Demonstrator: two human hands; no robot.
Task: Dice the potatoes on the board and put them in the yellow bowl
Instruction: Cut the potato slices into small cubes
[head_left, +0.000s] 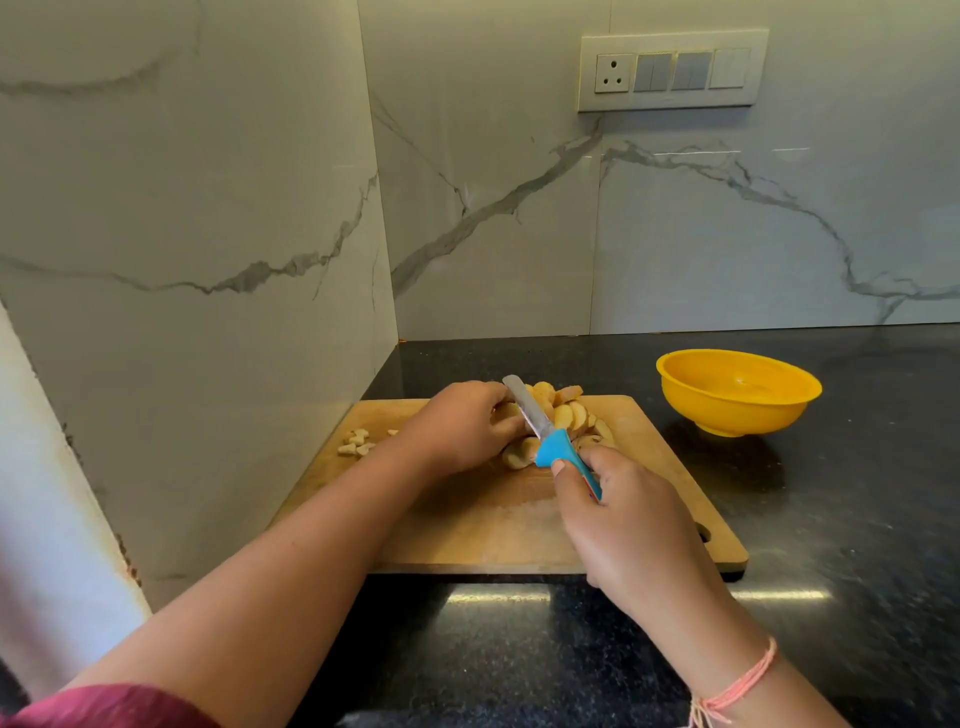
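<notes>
Potato slices sit at the far end of the wooden board, just past both hands: the right hand grips the knife by its blue handle, blade across the pile, and the left hand curls over the slices left of the blade. Some diced bits lie at the board's left edge, and the yellow bowl sits further back right, off the board.

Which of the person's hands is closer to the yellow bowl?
The right. The right hand, gripping the knife, is just left of the yellow bowl and nearer the person; the left hand holds the potatoes farther left on the board.
</notes>
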